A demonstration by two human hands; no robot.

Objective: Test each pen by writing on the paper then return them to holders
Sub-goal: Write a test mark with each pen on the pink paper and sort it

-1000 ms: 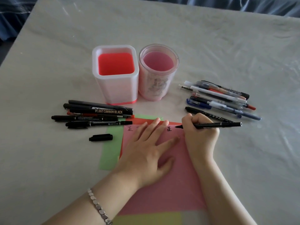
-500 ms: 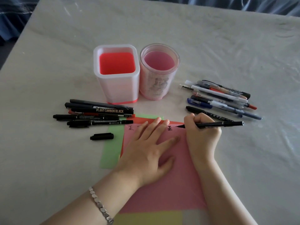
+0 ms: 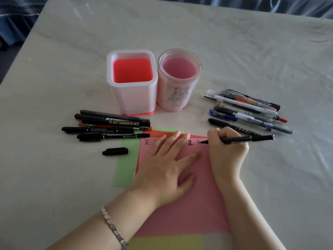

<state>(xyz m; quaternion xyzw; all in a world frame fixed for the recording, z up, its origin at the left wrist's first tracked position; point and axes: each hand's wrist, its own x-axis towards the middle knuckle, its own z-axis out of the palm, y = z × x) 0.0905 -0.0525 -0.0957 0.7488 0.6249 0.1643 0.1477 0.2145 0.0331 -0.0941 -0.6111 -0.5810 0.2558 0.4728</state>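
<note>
Lying at the left of the counter point(image 3: 252, 51) is a cluster of black pens point(image 3: 108, 126), stacked roughly parallel, one marked PLANT CARBON BLACK. A loose black cap point(image 3: 115, 151) lies just in front of the cluster, apart from it, beside a green sheet point(image 3: 126, 159). Behind the cluster stands the square holder point(image 3: 132, 82), upright, translucent white with a red floor. The round holder point(image 3: 179, 80), upright and pink-tinted, stands just beside it on the right; whether the two walls touch cannot be told.

The pink paper point(image 3: 198, 195) lies on top of the green sheet and a red sheet point(image 3: 162, 134). A yellow sheet point(image 3: 167, 241) shows at its near edge. Black characters are written along its far edge. The left hand point(image 3: 162, 170) lies flat on the pink paper, grip apart, fingers straight and spread, pressing the sheet down. A metal bracelet point(image 3: 113, 226) sits on that wrist.

The right hand point(image 3: 227, 150) rests at the right edge of the pink paper, its grip clamped on a slim black pen point(image 3: 252, 138). The pen's tip touches the paper beside the rightmost character; its barrel points right, nearly level. A further black pen point(image 3: 232, 126) lies on the counter just behind the right hand. Farther right, a mixed pile of pens point(image 3: 248, 109) lies on the counter, apart from the holders.
</note>
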